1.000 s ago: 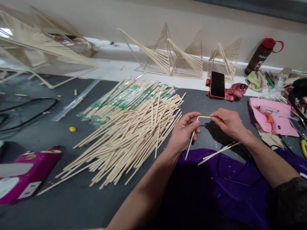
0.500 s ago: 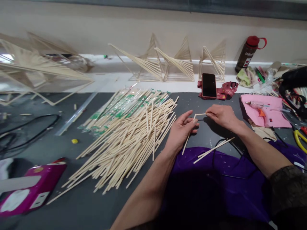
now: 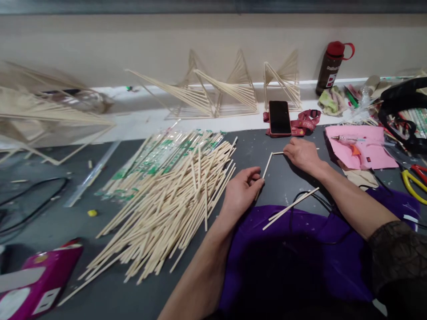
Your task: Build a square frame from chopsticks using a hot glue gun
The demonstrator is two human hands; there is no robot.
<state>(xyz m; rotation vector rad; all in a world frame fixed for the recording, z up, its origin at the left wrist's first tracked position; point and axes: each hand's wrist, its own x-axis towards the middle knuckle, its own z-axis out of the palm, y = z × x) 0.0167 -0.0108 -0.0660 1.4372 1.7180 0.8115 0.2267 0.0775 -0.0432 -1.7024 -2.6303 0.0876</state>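
My left hand (image 3: 243, 186) is closed around the lower part of a thin wooden stick (image 3: 267, 165), thumb against the fingers. The stick slants up and away to meet a second wooden stick (image 3: 278, 153) at a corner. My right hand (image 3: 303, 154) pinches that second stick, whose far end shows past the knuckles. Whether the two are glued at the corner I cannot tell. Two loose sticks (image 3: 290, 208) lie between my forearms, partly over purple cloth (image 3: 253, 222). Left of my hands spreads a large pile of wooden sticks (image 3: 167, 209).
Plastic-wrapped sticks (image 3: 160, 155) lie behind the pile. Stick frames (image 3: 230, 95) stand along the wall, near a phone (image 3: 279, 118) and a bottle (image 3: 329, 66). A glue gun (image 3: 362, 144) rests on pink paper (image 3: 380, 160), beside yellow-handled pliers (image 3: 412, 186). A magenta box (image 3: 50, 271) sits front left.
My left hand has drawn back from the corner, down along its stick, and its fingers have closed. My right hand stays on the other stick. The view has shifted, moving most things left.
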